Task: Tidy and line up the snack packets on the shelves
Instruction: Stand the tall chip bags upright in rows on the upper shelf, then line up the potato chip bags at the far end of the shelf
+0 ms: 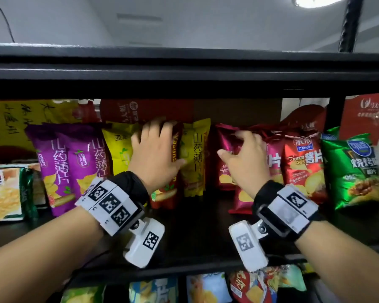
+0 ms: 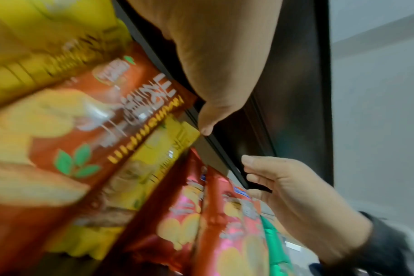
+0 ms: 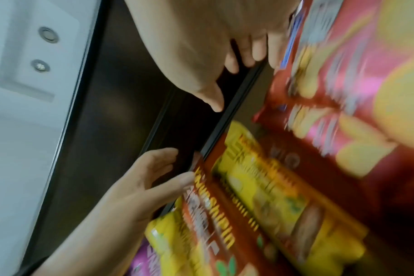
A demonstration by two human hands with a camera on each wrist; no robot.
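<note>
A row of snack packets stands on the dark shelf (image 1: 195, 228). My left hand (image 1: 162, 143) lies over the top of a red-orange packet (image 1: 165, 194) that stands between two yellow packets (image 1: 195, 158); its thumb rests on the front and its fingers are spread and fairly straight. My right hand (image 1: 241, 149) is at the top of a dark magenta packet (image 1: 227, 138) and holds nothing, with loosely bent fingers (image 3: 255, 50). Both wrist views are blurred. The red-orange packet (image 2: 121, 112) fills the left wrist view.
Purple packets (image 1: 61, 162) stand at the left, with pink, red (image 1: 302, 162) and green (image 1: 350, 167) packets at the right. The upper shelf board (image 1: 184, 68) hangs close above the hands. More packets (image 1: 206, 287) lie on the shelf below. A black upright (image 1: 335, 114) stands at the right.
</note>
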